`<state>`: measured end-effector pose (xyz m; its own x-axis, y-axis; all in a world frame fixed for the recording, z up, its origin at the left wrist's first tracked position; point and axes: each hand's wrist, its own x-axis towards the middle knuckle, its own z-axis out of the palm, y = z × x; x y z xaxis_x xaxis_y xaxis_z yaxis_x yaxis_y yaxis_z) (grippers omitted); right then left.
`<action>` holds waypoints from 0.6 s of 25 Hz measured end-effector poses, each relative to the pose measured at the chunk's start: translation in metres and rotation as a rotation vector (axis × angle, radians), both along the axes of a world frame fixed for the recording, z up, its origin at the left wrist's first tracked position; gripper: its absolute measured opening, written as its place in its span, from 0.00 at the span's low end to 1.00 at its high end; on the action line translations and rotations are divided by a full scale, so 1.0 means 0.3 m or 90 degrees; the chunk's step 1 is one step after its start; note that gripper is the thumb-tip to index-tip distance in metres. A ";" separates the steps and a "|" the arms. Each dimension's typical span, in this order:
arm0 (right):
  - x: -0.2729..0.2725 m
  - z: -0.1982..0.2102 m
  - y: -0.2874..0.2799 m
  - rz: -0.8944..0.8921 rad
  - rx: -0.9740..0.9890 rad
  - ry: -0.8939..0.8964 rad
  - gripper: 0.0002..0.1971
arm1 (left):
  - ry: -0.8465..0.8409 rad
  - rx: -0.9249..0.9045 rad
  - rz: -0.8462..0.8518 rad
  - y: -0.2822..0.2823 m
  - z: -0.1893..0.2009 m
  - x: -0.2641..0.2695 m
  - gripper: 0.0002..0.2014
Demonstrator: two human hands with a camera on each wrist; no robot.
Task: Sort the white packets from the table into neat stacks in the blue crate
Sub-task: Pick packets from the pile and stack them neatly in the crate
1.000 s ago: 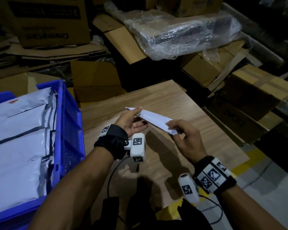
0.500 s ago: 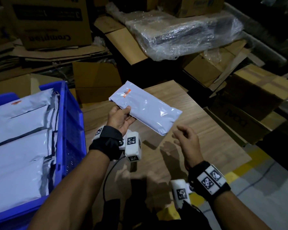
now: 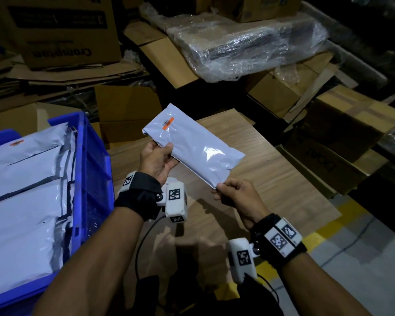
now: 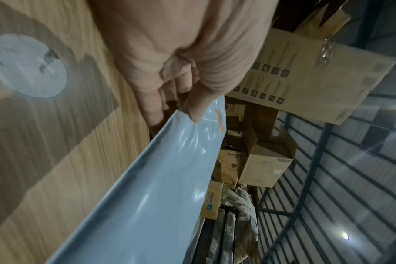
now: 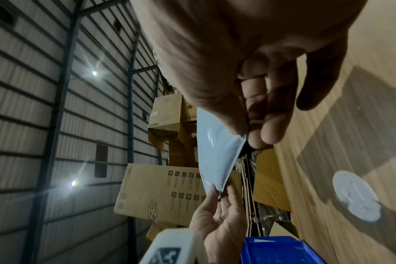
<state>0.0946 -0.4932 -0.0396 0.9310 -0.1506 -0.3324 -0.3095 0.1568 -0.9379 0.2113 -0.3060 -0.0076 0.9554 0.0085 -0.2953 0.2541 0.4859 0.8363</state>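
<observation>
A long white packet with a small orange label hangs flat-side up above the wooden table. My left hand pinches its left edge with the thumb on top, as the left wrist view also shows on the packet. My right hand pinches the packet's near right corner between thumb and fingers; the right wrist view shows that corner of the packet. The blue crate stands at the left, holding several white packets in overlapping rows.
Cardboard boxes and flattened cartons crowd the floor behind the table. A plastic-wrapped bundle lies at the back. More boxes sit to the right. A yellow floor line runs by the table's near right corner.
The packet turned from edge-on to flat-side up and rose. My right hand let go of it, then came back and pinched its near corner.
</observation>
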 end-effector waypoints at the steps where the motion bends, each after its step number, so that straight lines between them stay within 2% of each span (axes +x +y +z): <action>1: 0.004 0.006 -0.020 -0.006 0.011 -0.006 0.05 | -0.007 0.012 -0.001 0.006 0.006 0.003 0.14; 4: 0.044 0.047 -0.089 -0.022 0.060 -0.050 0.03 | -0.028 0.047 -0.023 0.022 0.033 0.011 0.12; 7: 0.100 0.082 -0.109 0.106 -0.029 -0.088 0.13 | -0.051 0.110 -0.064 0.008 0.071 0.005 0.11; 9: 0.126 0.085 -0.096 0.148 -0.030 -0.080 0.17 | -0.069 0.137 -0.091 -0.015 0.093 -0.007 0.08; 12: 0.148 0.073 -0.077 0.122 0.066 -0.069 0.17 | -0.092 0.158 -0.134 -0.039 0.109 -0.024 0.07; 15: 0.164 0.061 -0.072 0.039 0.176 -0.069 0.19 | -0.065 0.203 -0.200 -0.043 0.080 -0.055 0.10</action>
